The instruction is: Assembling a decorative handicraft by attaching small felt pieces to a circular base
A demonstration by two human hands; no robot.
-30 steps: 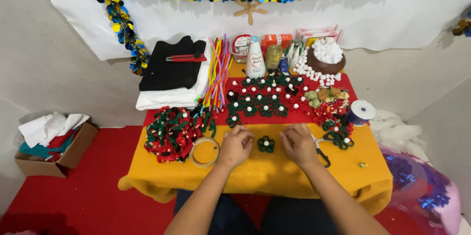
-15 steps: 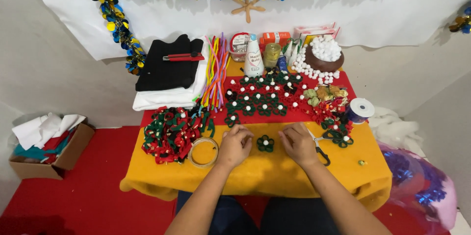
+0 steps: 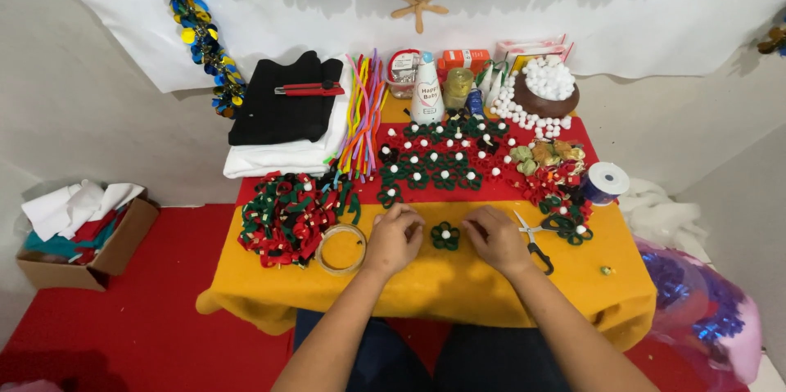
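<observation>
Two hands flanked green flower (image 3: 444,235) on tabletop (image 3: 426,286): left hand (image 3: 395,238) loosely curled, right hand (image 3: 497,236) likewise, neither gripping. Likely finishing flower; next needs gentle pinch. Scissors (image 3: 534,243) right of flower.

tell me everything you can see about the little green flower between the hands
The green flower is a small rosette of dark green looped petals, felt or ribbon by its look, with one white bead at its centre. It lies flat on the yellow cloth near the table's front edge, apart from the rows of similar flowers behind it. The left hand and right hand rest on either side with fingers curled toward it; whether any fingertip touches it cannot be told.
</observation>
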